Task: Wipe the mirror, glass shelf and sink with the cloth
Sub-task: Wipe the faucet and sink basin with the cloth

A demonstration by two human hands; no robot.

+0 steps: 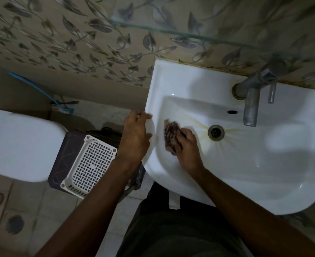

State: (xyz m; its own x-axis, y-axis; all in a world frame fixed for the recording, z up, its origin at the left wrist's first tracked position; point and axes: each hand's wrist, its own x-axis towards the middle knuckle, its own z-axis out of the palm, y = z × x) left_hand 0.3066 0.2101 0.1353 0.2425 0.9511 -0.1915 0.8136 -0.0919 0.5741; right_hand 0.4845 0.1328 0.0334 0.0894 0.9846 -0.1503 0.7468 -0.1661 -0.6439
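The brown cloth was found pressed against the inner left wall of the white sink, left of the drain, by the right hand; its fingers appeared curled over the cloth, though blur obscured them. The left hand was laid on the sink's left rim, fingers loosely extended, nothing held. The glass shelf was seen on the far wall above the tap.
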